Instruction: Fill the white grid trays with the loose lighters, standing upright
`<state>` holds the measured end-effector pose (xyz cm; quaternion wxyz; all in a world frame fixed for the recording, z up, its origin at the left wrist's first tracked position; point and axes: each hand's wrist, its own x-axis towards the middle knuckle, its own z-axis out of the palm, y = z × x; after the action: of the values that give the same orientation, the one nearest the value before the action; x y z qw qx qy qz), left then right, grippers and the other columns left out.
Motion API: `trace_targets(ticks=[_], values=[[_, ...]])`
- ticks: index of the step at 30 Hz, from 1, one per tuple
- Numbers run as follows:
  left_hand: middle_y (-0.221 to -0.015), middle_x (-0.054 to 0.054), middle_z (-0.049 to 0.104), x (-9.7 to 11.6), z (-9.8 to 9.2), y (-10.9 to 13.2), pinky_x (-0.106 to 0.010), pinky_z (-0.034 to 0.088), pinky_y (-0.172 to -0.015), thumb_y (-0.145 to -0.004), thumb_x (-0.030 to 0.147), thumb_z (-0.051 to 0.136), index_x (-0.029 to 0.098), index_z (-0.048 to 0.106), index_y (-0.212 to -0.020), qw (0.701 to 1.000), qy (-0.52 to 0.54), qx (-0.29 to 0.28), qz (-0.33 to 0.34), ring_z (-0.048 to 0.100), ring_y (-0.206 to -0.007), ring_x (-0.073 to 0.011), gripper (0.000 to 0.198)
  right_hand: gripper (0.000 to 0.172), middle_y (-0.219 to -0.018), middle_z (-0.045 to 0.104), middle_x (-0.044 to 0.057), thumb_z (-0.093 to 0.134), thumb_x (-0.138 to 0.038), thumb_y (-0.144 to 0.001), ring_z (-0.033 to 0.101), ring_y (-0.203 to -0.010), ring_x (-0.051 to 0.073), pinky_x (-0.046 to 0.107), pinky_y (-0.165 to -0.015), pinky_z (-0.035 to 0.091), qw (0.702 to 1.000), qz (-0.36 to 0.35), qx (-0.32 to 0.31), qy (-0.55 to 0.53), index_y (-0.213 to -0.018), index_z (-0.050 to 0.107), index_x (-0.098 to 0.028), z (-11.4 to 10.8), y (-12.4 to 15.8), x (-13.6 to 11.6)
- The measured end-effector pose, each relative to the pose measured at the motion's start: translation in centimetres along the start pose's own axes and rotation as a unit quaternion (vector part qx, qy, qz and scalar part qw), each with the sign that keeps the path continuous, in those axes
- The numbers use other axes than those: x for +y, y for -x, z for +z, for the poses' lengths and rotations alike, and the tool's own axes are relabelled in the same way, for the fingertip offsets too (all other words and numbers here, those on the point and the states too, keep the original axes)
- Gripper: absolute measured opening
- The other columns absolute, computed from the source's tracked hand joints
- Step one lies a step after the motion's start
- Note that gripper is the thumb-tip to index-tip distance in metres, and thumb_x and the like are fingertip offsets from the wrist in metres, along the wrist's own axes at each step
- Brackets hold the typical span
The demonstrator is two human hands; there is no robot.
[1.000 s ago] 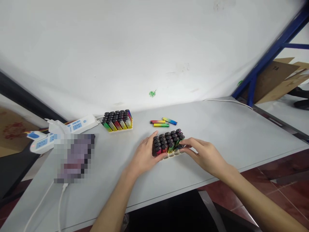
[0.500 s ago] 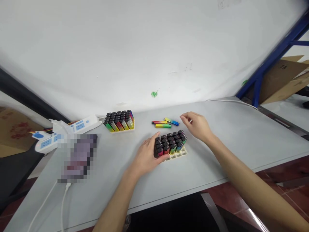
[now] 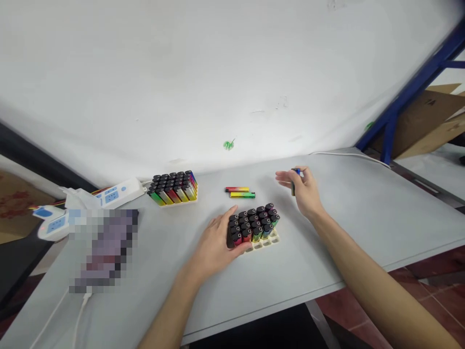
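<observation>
My left hand [image 3: 214, 240] is closed round the left side of a cream holder [image 3: 271, 241] with holes. Several colourful lighters [image 3: 256, 233] with black tops stand upright in its back rows; holes along its front edge show bare. Above the table, right of the holder, my right hand [image 3: 303, 189] grips a blue lighter [image 3: 294, 188] between thumb and fingers, partly hidden by them. Behind the holder, a red-yellow lighter [image 3: 238, 189] and a yellow-green lighter [image 3: 242, 195] lie flat on the table.
A second holder packed with upright lighters [image 3: 173, 191] stands at the back left. Beside it are a white power strip [image 3: 121, 191] and a blurred dark, phone-like object [image 3: 109, 249] with white cables. A white wall [image 3: 232, 87] borders the back, and a blue metal frame [image 3: 390, 131] is at right.
My right hand has picked up the blue lighter from beside the two lying ones and moved it to the right. My left hand keeps its grip on the holder. The view has shifted slightly.
</observation>
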<state>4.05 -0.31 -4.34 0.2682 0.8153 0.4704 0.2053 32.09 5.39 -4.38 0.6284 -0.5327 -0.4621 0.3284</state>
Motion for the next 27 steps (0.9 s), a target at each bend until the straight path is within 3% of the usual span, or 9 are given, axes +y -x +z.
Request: trace_targets(ticks=[3, 5, 9, 13, 16, 19, 22, 27], values=[[-0.144, -0.011, 0.052, 0.0, 0.0, 0.0, -0.048, 0.042, -0.108, -0.082, 0.052, 0.068, 0.025, 0.028, -0.150, 1.000, -0.008, 0.001, 0.002, 0.048, -0.133, -0.0307, 0.084, 0.035, -0.060, 0.049, -0.009, 0.054, -0.058, -0.088, 0.043, -0.043, 0.010, 0.024, -0.045, 0.038, 0.997, 0.056, 0.005, -0.048, -0.106, 0.043, -0.030, 0.3, 0.5, -0.7], [-0.145, -0.011, 0.051, 0.0, 0.0, 0.0, -0.048, 0.041, -0.109, -0.082, 0.053, 0.067, 0.024, 0.028, -0.150, 1.000, -0.011, -0.001, 0.000, 0.048, -0.133, -0.0303, 0.084, 0.037, -0.056, 0.038, -0.009, 0.050, -0.061, -0.089, 0.031, -0.039, 0.008, 0.023, -0.040, 0.026, 0.995, 0.096, -0.024, -0.022, -0.101, 0.052, -0.026, 0.7, 0.8, -0.7], [-0.146, -0.010, 0.050, 0.0, -0.1, 0.0, -0.047, 0.040, -0.110, -0.083, 0.052, 0.067, 0.025, 0.028, -0.150, 1.000, -0.011, -0.002, -0.004, 0.047, -0.133, -0.0293, 0.082, 0.046, -0.064, 0.042, -0.004, 0.041, -0.062, -0.092, 0.036, -0.047, 0.009, 0.023, -0.042, 0.029, 0.988, 0.137, -0.069, 0.031, -0.091, 0.061, -0.021, 1.1, 1.2, -0.5], [-0.144, -0.009, 0.052, 0.1, 0.0, 0.0, -0.047, 0.041, -0.109, -0.082, 0.052, 0.068, 0.026, 0.029, -0.149, 1.000, -0.005, -0.001, -0.003, 0.049, -0.132, -0.0292, 0.082, 0.038, -0.073, 0.052, -0.004, 0.061, -0.060, -0.083, 0.051, -0.060, 0.012, 0.022, -0.047, 0.039, 0.989, 0.124, -0.077, -0.028, -0.099, 0.048, -0.028, 0.9, 1.3, -0.9], [-0.143, -0.009, 0.052, 0.1, 0.0, 0.0, -0.046, 0.041, -0.109, -0.082, 0.051, 0.068, 0.026, 0.030, -0.148, 1.000, -0.002, 0.000, -0.006, 0.049, -0.131, -0.0296, 0.081, 0.039, -0.060, 0.041, -0.009, 0.065, -0.058, -0.081, 0.035, -0.046, 0.009, 0.020, -0.042, 0.026, 0.981, 0.141, -0.117, -0.070, -0.097, 0.043, -0.030, 0.8, 1.4, -1.2], [-0.143, -0.009, 0.053, 0.0, 0.0, 0.0, -0.047, 0.041, -0.108, -0.081, 0.051, 0.068, 0.026, 0.031, -0.147, 1.000, -0.002, -0.001, -0.005, 0.050, -0.131, -0.0299, 0.080, 0.043, -0.053, 0.024, -0.009, 0.050, -0.064, -0.088, 0.016, -0.043, 0.007, 0.022, -0.041, 0.013, 0.972, 0.179, -0.132, -0.075, -0.078, 0.048, -0.023, 1.1, 1.4, -0.7], [-0.142, -0.010, 0.054, 0.1, 0.0, 0.0, -0.047, 0.042, -0.108, -0.081, 0.051, 0.069, 0.026, 0.033, -0.146, 1.000, -0.001, 0.002, -0.003, 0.051, -0.130, -0.0305, 0.078, 0.053, -0.049, 0.018, -0.008, 0.039, -0.064, -0.090, 0.012, -0.042, 0.008, 0.025, -0.042, 0.010, 0.969, 0.214, -0.115, -0.054, -0.058, 0.036, -0.022, 1.3, 1.5, -0.1], [-0.141, -0.010, 0.054, 0.1, 0.1, 0.0, -0.046, 0.043, -0.107, -0.081, 0.050, 0.069, 0.025, 0.035, -0.145, 1.000, 0.000, 0.008, -0.002, 0.052, -0.129, -0.0303, 0.077, 0.043, -0.047, 0.019, -0.006, 0.036, -0.047, -0.089, 0.011, -0.042, 0.009, 0.027, -0.042, 0.009, 0.967, 0.220, -0.114, -0.059, -0.054, 0.030, -0.023, 1.5, 1.6, -0.1]])
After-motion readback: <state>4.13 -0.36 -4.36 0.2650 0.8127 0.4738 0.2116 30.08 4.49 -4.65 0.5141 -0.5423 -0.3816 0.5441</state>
